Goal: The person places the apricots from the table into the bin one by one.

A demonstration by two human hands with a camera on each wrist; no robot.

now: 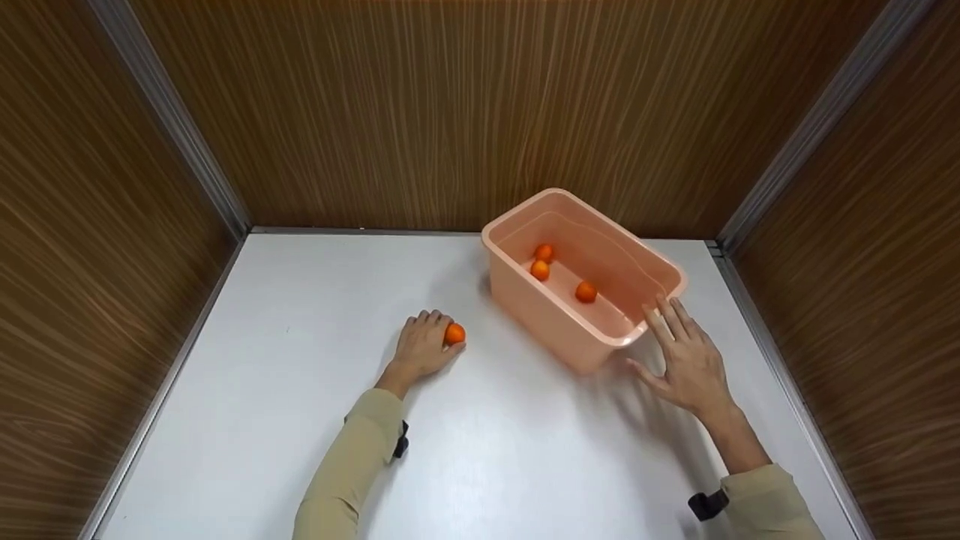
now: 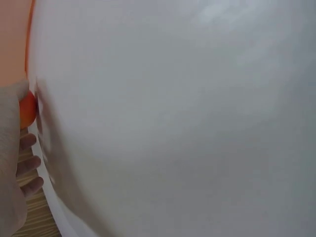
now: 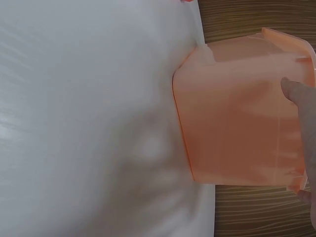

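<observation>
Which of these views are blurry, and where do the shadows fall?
Head view: mostly sharp, right hand slightly motion-blurred, soft shadows on the table beside it and the bin. Left wrist view: soft, washed-out table, orange at the edge. Right wrist view: smeared, bin hazy, broad shadow on the table.

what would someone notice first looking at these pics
The eye goes first to the pink plastic tub toward the back right of the white table, with three small oranges lying inside it. Next comes the left hand curled around a fourth orange on the table just left of the tub. The right hand is spread flat-fingered at the tub's near right corner.
</observation>
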